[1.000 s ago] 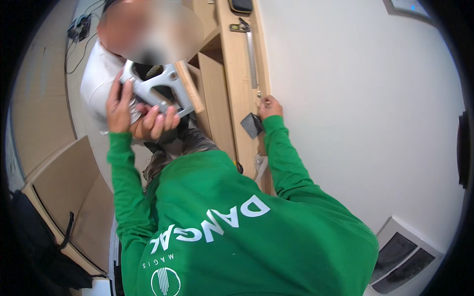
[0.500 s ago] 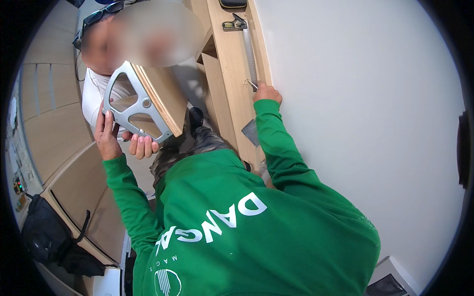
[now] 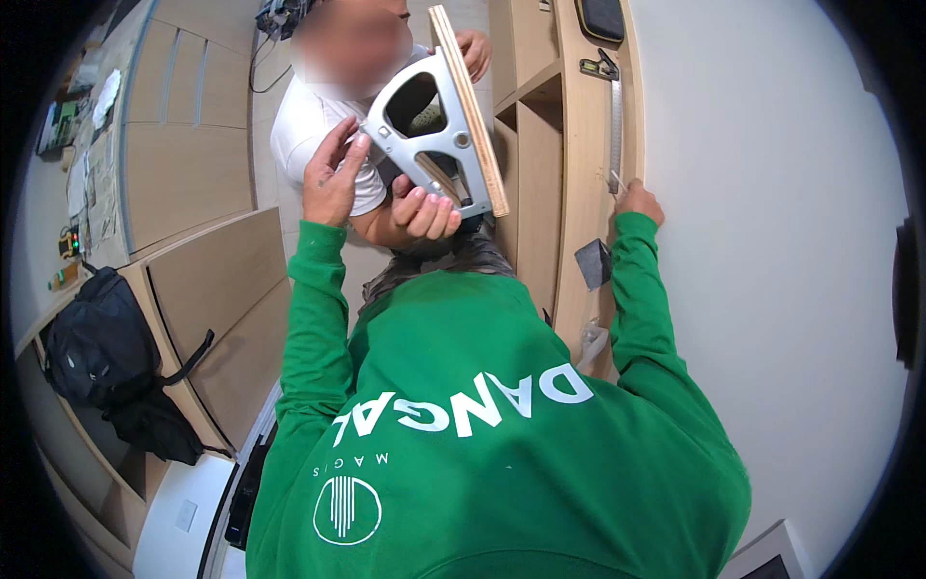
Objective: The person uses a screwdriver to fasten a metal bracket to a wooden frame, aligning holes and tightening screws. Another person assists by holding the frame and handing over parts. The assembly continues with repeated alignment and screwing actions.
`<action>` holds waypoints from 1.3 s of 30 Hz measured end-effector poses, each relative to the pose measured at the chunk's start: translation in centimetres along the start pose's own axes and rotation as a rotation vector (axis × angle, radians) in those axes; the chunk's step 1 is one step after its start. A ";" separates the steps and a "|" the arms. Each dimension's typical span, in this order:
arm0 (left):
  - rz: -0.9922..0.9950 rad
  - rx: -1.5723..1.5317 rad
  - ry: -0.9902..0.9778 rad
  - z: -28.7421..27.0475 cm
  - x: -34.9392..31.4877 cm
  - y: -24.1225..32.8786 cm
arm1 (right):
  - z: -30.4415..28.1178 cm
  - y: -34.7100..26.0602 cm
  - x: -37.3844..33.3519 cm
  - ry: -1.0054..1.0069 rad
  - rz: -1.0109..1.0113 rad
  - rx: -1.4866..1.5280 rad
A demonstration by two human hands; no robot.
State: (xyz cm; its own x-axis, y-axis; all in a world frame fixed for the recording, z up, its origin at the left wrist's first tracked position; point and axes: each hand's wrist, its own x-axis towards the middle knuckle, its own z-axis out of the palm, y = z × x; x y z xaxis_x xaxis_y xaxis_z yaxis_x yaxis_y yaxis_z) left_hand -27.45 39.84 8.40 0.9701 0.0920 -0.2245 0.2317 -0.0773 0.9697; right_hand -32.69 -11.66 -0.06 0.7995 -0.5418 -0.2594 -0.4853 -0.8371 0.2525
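My left hand (image 3: 331, 185) is raised with its fingers stretched and apart, fingertips at the outer corner of a silver metal bracket (image 3: 418, 135) with large cut-outs. The bracket is joined to a plywood-edged board (image 3: 470, 111) standing tilted. A person in a white shirt (image 3: 299, 135) holds this piece, one hand (image 3: 424, 212) under the bracket and the other behind the board. My right hand (image 3: 639, 203) rests on the wooden ledge by the wall, closed round a slim pointed tool (image 3: 615, 179) whose kind is too small to tell. Its tip is beside the blade of a combination square (image 3: 615, 121).
A black case (image 3: 602, 17) lies farther along the ledge (image 3: 579, 174), and a dark grey flat piece (image 3: 594, 263) lies nearer. The white wall (image 3: 772, 193) is close on the right. Wooden cabinets (image 3: 193, 183) and a black backpack (image 3: 101, 333) stand on the left.
The view has swung left, so everything sits farther right. The bracket and board have tilted more upright, and the person's second hand now shows behind the board. My right hand stays on the ledge.
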 end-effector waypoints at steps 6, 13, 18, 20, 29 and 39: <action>0.057 0.006 -0.111 -0.2 -1.7 -0.1 | -5.6 -1.4 -7.5 0.160 0.088 0.566; 0.065 0.040 -0.121 -0.2 -1.2 0.3 | -8.1 -8.0 -14.9 0.225 -0.195 1.129; 0.094 -0.002 -0.191 -0.1 -1.5 0.3 | -8.5 -9.5 -17.6 0.178 -0.244 1.187; 0.091 0.023 -0.197 0.0 -1.9 0.0 | -8.3 -9.7 -18.2 0.188 -0.260 1.191; 0.035 0.081 -0.236 -0.2 -4.2 -1.5 | -8.8 -9.2 -19.7 0.150 -0.248 1.298; 0.036 0.045 -0.220 -1.2 -4.6 -1.4 | -11.6 -11.8 -21.4 0.021 -0.337 1.525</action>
State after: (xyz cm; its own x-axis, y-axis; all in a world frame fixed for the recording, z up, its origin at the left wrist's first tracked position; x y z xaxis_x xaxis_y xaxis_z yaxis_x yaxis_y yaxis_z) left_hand -32.33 40.70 8.21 0.9689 -0.1301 -0.2105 0.1951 -0.1216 0.9732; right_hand -39.95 10.73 13.33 0.9396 -0.3300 -0.0911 -0.1659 -0.2060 -0.9644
